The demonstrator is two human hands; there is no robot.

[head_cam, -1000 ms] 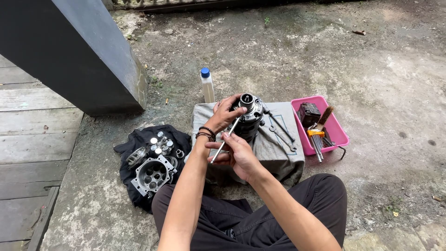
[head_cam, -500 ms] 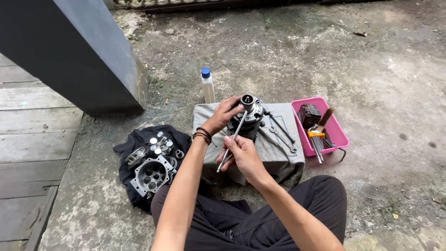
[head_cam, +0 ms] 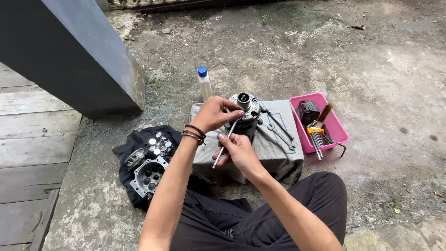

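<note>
A grey metal engine part [head_cam: 247, 111] with a round opening on top stands on a grey cloth [head_cam: 274, 151] on the concrete. My left hand [head_cam: 214, 113], with dark bracelets at the wrist, grips the left side of this part. My right hand [head_cam: 238, 150] holds a long thin metal tool [head_cam: 225, 144], tilted, with its upper tip against the part's side. My legs in dark trousers are folded below.
A pink tray [head_cam: 331, 122] with hex keys, a brush and a dark box lies to the right. Wrenches [head_cam: 280, 130] rest on the cloth. A blue-capped white bottle [head_cam: 204, 84] stands behind. A cylinder head and small metal parts [head_cam: 149, 166] lie on black cloth, left. A dark pillar [head_cam: 69, 51] rises far left.
My right hand has turned the thin tool slightly and slid lower along it. My left hand stays on the engine part.
</note>
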